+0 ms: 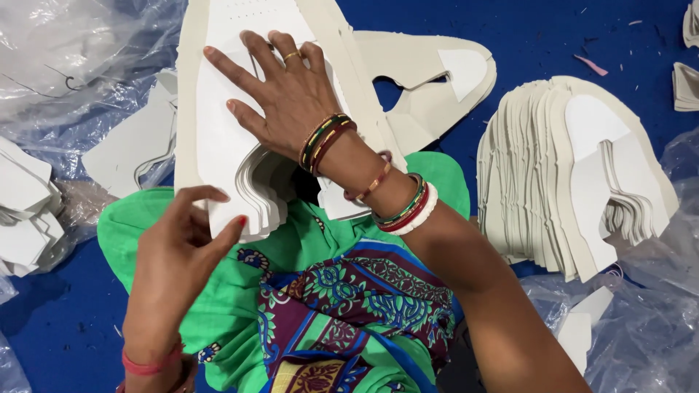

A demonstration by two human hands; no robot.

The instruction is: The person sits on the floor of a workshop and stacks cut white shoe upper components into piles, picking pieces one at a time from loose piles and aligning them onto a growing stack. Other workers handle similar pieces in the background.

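The right hand [287, 91] lies flat, fingers spread, palm down on the top sheet of a stack of off-white, shoe-upper-shaped cut fabric pieces [226, 138], pressing rather than gripping. The stack rests across the person's lap, over a green patterned garment [328, 291], its far end reaching onto the blue floor [553, 36]. The left hand [182, 233] pinches the near corner of the stack between thumb and fingertips, where the layered edges fan out. Judged as a squaring or counting step, it is done well if the right palm keeps even downward pressure so the layers do not slide, while the left thumb works only at the fanned corner, one edge at a time. A second fanned stack of the same cream pieces [575, 167] sits well apart to the right, and clear plastic sheeting [65, 65] lies at upper left; loose pieces nearby should be kept from mixing in.
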